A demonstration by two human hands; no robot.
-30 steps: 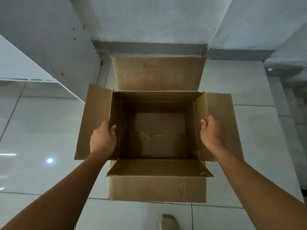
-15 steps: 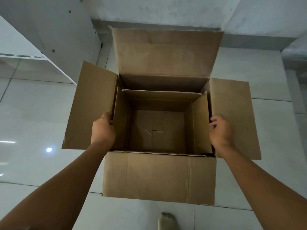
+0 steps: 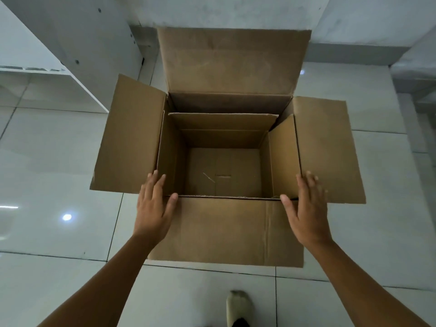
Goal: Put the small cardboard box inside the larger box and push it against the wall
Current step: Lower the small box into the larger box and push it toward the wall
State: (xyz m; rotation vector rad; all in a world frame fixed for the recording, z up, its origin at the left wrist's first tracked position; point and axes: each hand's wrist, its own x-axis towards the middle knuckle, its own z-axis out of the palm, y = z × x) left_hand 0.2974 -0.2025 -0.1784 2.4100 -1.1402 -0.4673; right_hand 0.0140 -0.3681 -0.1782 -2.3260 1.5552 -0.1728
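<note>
Within the larger box (image 3: 226, 232), small box (image 3: 224, 171) seated; left hand (image 3: 152, 208) and right hand (image 3: 306, 208) spread open, empty; push to wall (image 3: 224, 10) remains.

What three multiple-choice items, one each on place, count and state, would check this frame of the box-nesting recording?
1. Where is the small cardboard box?
A. Inside the larger box
B. On the floor tiles to its left
C. Lifted clear above it

2. How many flaps of the larger box are folded outward?
A. One
B. Two
C. Four

3. What are the left hand and right hand doing?
A. Both clenched on the small box's walls
B. Both open, fingers spread, at the near corners
C. Out of view

Answers: 1 A, its walls sit within the larger box's walls; 2 C, far, near, left and right flaps all splay out; 3 B, the palms are flat with no grip on anything.
</note>
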